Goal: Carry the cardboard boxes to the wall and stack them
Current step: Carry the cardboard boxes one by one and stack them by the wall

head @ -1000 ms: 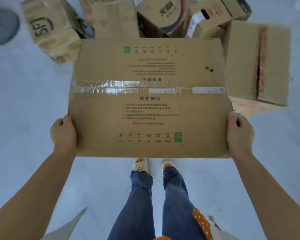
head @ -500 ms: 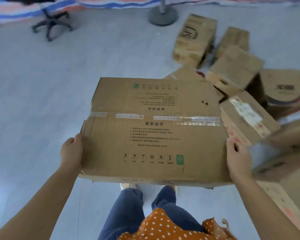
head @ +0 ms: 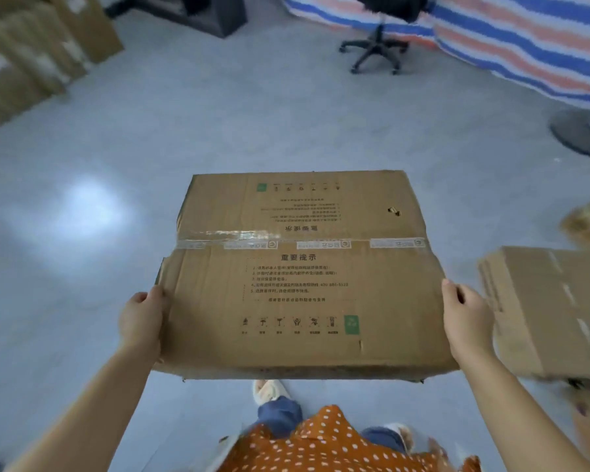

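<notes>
Single head-worn wide-angle view, forward and steeply down, close over a held cardboard box [head: 300,277] and grey floor [head: 82,206].

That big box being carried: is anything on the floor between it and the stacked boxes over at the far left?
Nothing visible does. The box, held at its sides by the left hand and right hand, faces bare grey floor up to the stacked boxes. The office chair and the fan base stand off to the right.
</notes>
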